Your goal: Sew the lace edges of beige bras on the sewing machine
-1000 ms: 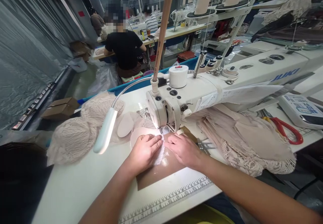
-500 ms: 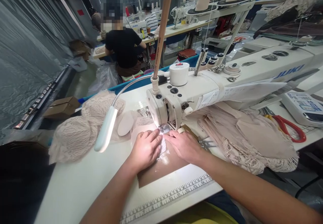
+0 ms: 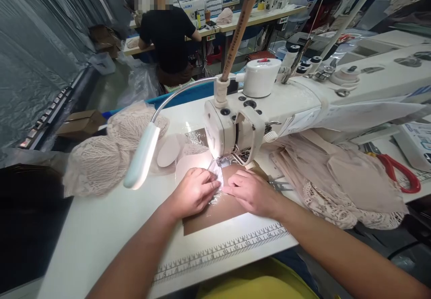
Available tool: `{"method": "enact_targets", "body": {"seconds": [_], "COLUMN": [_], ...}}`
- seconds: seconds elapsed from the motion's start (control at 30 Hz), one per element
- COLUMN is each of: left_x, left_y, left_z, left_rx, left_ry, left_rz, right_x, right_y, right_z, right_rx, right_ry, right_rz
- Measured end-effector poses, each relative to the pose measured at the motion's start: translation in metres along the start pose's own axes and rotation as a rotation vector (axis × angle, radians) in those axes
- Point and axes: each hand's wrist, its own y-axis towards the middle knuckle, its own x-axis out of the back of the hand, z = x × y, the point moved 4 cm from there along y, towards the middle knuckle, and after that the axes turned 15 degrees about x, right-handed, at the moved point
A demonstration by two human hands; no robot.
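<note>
A small pale piece of fabric (image 3: pixel 216 169) runs from under the presser foot of the sewing machine (image 3: pixel 220 130) down towards me. My left hand (image 3: pixel 197 191) has its fingers closed on the fabric's left side, the thumb against its lower end. From the right, my right hand (image 3: pixel 251 192) is curled, with thumb and forefinger pinched at the lower right edge of the same fabric. Both hands rest over a brown sheet (image 3: pixel 210 220) on the white table. The fabric's lower end is partly hidden by my fingers.
Padded lace cups (image 3: pixel 97 164) lie left, near the lit lamp head (image 3: pixel 143 155). Beige lace pieces (image 3: pixel 350 169) and red-handled scissors (image 3: pixel 400 173) lie to the right. A printed ruler (image 3: pixel 222 254) runs along the front edge. A co-worker (image 3: pixel 166 38) sits beyond the machine.
Both hands have drawn slightly back from the needle area, so more of the pale fabric shows. The right fingers have curled in. The camera view has shifted closer to the machine.
</note>
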Motion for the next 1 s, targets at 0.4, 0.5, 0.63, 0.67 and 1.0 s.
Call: {"method": "enact_targets", "body": {"seconds": [0.4,0.5,0.63,0.67,1.0], "left_x": [-0.002,-0.003,-0.003,-0.002,-0.002], "left_y": [0.002,0.002,0.001,0.001,0.011], "left_z": [-0.006,-0.006,-0.006,-0.006,-0.006], "left_rx": [-0.09,-0.093,-0.094,-0.091,0.106], "left_ry": [0.092,0.109,0.098,0.088,0.063], "left_rz": [0.018,0.018,0.014,0.014,-0.033], "right_x": [0.0,0.002,0.001,0.0,0.003], "right_y": [-0.002,-0.003,-0.003,-0.002,0.003], "right_z": [-0.001,-0.001,-0.002,-0.001,0.004], "right_rx": [-0.017,-0.05,-0.047,-0.038,-0.035], "right_ry": [0.019,0.033,0.014,-0.001,-0.081], "right_rz": [-0.047,-0.09,-0.077,-0.062,-0.001]}}
